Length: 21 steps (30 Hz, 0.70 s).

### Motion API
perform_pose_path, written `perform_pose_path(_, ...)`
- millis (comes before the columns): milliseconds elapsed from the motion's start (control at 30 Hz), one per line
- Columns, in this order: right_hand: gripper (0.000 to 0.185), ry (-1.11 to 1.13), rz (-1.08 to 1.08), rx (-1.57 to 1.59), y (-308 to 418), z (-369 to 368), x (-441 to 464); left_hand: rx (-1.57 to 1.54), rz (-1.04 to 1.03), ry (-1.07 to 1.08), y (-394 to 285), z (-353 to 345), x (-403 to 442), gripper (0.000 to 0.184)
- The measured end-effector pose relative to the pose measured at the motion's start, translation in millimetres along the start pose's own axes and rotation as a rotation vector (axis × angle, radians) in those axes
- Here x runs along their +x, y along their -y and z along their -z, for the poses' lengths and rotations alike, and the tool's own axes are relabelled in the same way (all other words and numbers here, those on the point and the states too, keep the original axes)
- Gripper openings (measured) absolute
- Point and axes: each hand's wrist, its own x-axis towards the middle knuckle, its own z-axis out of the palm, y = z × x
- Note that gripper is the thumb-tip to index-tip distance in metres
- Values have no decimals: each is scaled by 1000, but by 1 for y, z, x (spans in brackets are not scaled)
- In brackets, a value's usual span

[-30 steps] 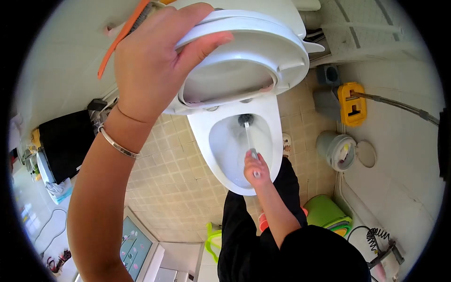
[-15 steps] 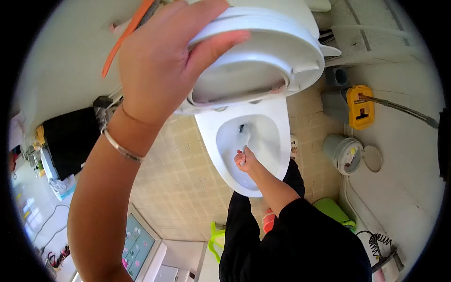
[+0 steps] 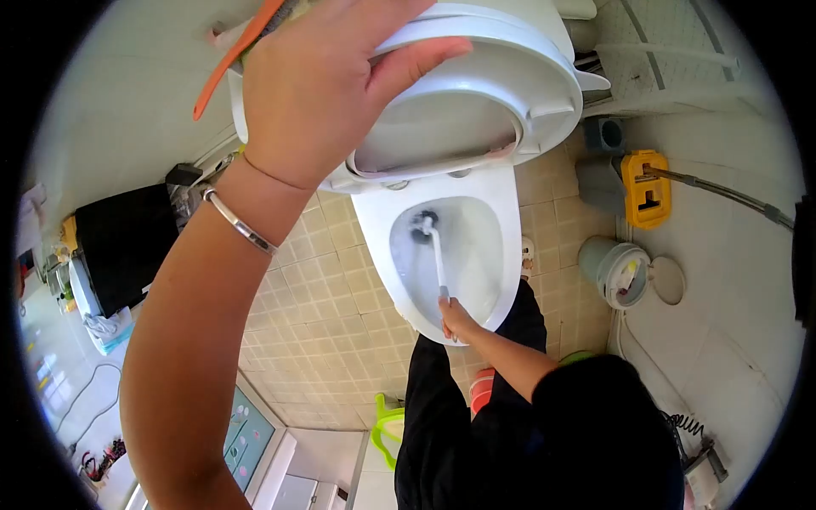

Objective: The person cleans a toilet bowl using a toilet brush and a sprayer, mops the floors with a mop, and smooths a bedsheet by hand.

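My left hand [image 3: 327,81] grips the edge of the raised toilet seat and lid [image 3: 484,64], thumb on the near face and fingers behind. A bracelet circles that wrist. Lower down, my right hand [image 3: 457,320] is closed around the grey handle of a toilet brush [image 3: 437,255]. The brush's dark head touches the inside of the white toilet bowl [image 3: 501,263], at its upper left. An orange-handled brush [image 3: 234,59] is behind my left hand, partly hidden by it.
On the right are a yellow-topped grey bucket [image 3: 648,189] with a mop pole, and a lidded bin [image 3: 623,276]. A black covered object [image 3: 127,246] stands left. A lime-green plastic item [image 3: 387,432] lies below on the tiled floor [image 3: 314,340].
The brush head has shifted within the bowl to its upper left, and my right hand has moved with the handle. My left hand still holds the raised seat and lid.
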Motion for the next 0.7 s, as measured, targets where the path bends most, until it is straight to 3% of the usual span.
perform_pose_path(67,39,-146,-146,53,8,2,22,-68,-100,-130,4,-7,-1,30)
perform_pose_path(100,39,-104,-179,199,3,14,52,-90,-134,-174,3,-9,-2,30)
perform_pose_path(200,37,-91,-329,632,46,24,100,-54,-30,-92,2,-7,-3,30)
perform_pose_path(233,37,-98,-346,619,36,24,91,-42,-40,-81,4,-7,-6,30)
perform_pose_path(267,36,-112,-221,525,27,23,76,-34,-56,-73,3,-6,-9,29)
perform_pose_path(367,33,-114,-1,-238,-13,34,23,9,-78,-111,6,-6,0,29)
perform_pose_path(467,46,-62,66,-872,-57,90,-66,-69,-66,-172,-5,-5,-2,28)
perform_pose_path(567,36,-11,-63,-1301,-1,185,-90,-61,-91,-174,3,-4,-4,27)
perform_pose_path(633,28,-141,118,-1543,85,199,-77,-41,-86,-184,0,-3,-5,27)
perform_pose_path(667,32,-220,385,-1748,110,202,-68,-34,-81,-189,-2,-3,-5,27)
perform_pose_path(700,36,-198,359,-1737,140,188,-68,-28,-80,-193,-3,-3,-4,26)
